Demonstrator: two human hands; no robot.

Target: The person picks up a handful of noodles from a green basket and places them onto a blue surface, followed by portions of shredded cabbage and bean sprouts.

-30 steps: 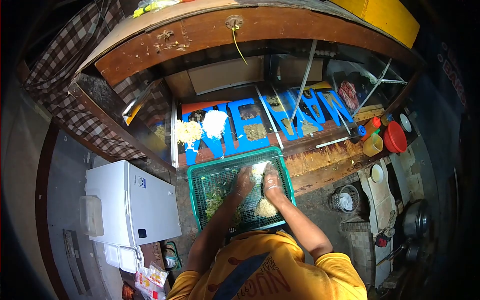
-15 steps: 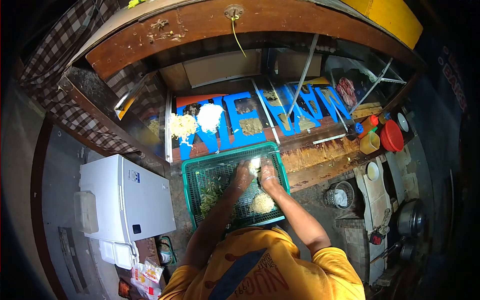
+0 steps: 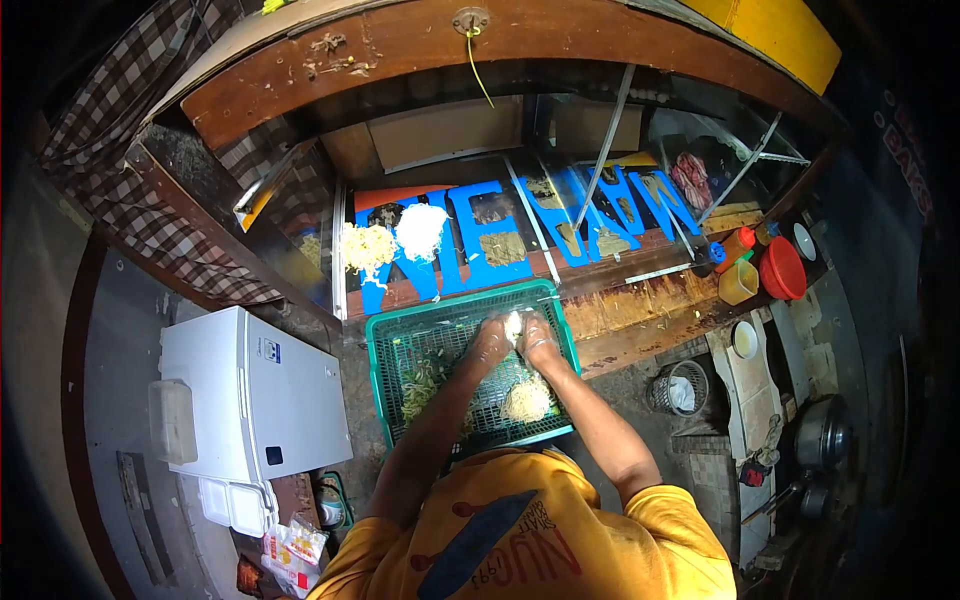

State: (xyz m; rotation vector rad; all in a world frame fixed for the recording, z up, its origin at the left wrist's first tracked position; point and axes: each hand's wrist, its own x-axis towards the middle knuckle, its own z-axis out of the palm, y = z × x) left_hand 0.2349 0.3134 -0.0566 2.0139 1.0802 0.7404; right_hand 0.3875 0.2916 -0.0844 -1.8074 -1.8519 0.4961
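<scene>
Over the far part of a green plastic basket [image 3: 374, 372], my left hand [image 3: 492, 340] and my right hand [image 3: 537, 338] are held close together. Both are closed round a small whitish clump [image 3: 514, 326], too bright to make out. Chopped green leaves [image 3: 420, 385] lie in the basket's left side. A pile of pale noodles [image 3: 527, 400] sits at its near right. Beyond the basket, yellow noodles [image 3: 368, 248] and white noodles [image 3: 422, 231] rest on the counter with blue lettering.
To the left stands a white freezer [image 3: 255, 385]. At the right are a red bowl [image 3: 783, 268], a yellow container [image 3: 738, 283], a small wire bin [image 3: 680, 390] and a pot [image 3: 822, 432]. A wooden frame [image 3: 400, 75] arches over the counter.
Both hands have shifted slightly, still together over the basket's far part. The whitish clump between them shows a little differently.
</scene>
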